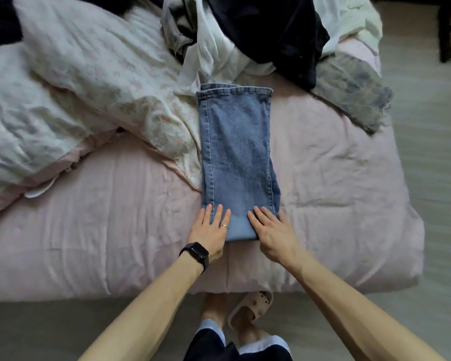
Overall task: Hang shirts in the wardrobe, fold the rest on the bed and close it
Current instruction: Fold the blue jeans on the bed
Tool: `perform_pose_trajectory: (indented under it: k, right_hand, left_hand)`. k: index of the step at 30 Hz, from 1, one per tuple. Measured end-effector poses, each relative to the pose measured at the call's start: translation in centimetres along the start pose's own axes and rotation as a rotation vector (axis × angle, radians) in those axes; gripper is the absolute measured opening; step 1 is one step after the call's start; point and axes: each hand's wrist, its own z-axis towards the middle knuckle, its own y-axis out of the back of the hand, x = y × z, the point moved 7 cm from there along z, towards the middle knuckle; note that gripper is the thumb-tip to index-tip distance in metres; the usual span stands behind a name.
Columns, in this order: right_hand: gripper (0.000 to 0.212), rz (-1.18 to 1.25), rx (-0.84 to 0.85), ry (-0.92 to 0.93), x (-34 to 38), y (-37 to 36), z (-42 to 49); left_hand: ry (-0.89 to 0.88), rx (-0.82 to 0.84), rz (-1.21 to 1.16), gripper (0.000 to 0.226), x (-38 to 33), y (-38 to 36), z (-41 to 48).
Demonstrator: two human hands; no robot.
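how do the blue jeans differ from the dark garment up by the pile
The blue jeans are light denim; the dark garment is near black. The jeans lie flat in a neat folded strip; the dark garment is crumpled over white clothes. The left hand and right hand press flat on the jeans; no hand touches the dark garment. Both are on the bed.

Folded blue jeans (237, 162) lie lengthwise on the pink bed (336, 204). Left hand (211, 230) and right hand (274, 231) press flat on the near end. Heaped clothes (258, 35) beyond.
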Motion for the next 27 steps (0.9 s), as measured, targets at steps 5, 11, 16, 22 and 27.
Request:
perform_pose_trajectory:
  k: [5,11,16,22,27]
  right_hand:
    - [0.07,0.041,0.174,0.062,3.2,-1.1,-8.4]
    - [0.027,0.26,0.479,0.074,3.5,-0.3,-9.2]
    - [0.018,0.343,0.176,-0.094,-1.6,7.3,-3.3]
    - [0.048,0.147,-0.242,-0.265,-5.0,14.1,4.2]
    - [0.055,0.082,-0.387,-0.331,-5.8,15.2,10.2]
  left_hand:
    - [-0.068,0.123,-0.063,0.069,-3.0,-1.6,-8.7]
    - [-0.173,0.275,-0.245,0.042,-2.2,0.0,-10.5]
    - [-0.105,0.044,-0.271,0.016,3.5,8.4,-4.9]
    - [-0.031,-0.312,-0.128,0.043,8.1,15.9,3.9]
    - [0.046,-0.361,-0.123,0.058,10.5,15.6,10.1]
